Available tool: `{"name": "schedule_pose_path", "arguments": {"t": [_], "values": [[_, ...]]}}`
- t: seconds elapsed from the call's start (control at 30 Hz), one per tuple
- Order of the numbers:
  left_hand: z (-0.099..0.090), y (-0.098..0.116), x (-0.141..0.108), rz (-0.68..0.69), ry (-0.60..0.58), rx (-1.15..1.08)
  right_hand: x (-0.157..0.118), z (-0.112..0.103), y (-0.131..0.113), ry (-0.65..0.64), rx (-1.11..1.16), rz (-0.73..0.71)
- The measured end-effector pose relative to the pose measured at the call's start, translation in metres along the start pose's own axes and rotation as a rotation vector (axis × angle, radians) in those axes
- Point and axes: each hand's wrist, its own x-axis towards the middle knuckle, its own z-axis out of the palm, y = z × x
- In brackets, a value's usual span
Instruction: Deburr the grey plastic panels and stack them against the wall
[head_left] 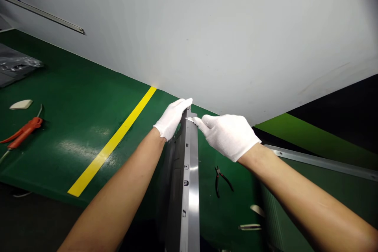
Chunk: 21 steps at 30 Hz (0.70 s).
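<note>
A long grey metal panel (193,173) stands on edge on the green table, its narrow side with slots and holes facing up. My left hand (173,118), in a white glove, is closed around the panel's far corner, with the thumb or a finger along its end. My right hand (228,134), also gloved in white, is closed on a small pointed blade (189,119). The blade's tip lies at the top edge of the panel, close to my left fingers. Its handle is hidden in my fist.
Pliers with dark handles (218,181) lie right of the panel, with a pale-handled tool (249,227) nearer. An orange glue gun (26,132), a cream-coloured piece (21,104) and a plastic-wrapped item (17,65) are on the left. Yellow tape (113,141) crosses the table (73,98); a white wall (206,39) rises behind.
</note>
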Motion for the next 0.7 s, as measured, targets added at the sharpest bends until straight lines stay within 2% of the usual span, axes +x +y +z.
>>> {"name": "schedule_pose_path", "arguments": {"t": [0.37,0.57,0.7], "values": [[-0.001,-0.001,0.004,0.002,-0.024,0.058,0.0,-0.001,0.002,-0.022,-0.016,-0.002],[-0.003,0.001,0.004,-0.01,-0.017,0.058,-0.011,0.002,-0.004,0.048,0.04,-0.059],[-0.005,0.001,0.006,-0.016,-0.035,0.009,-0.026,0.012,-0.009,0.164,0.161,-0.097]]}}
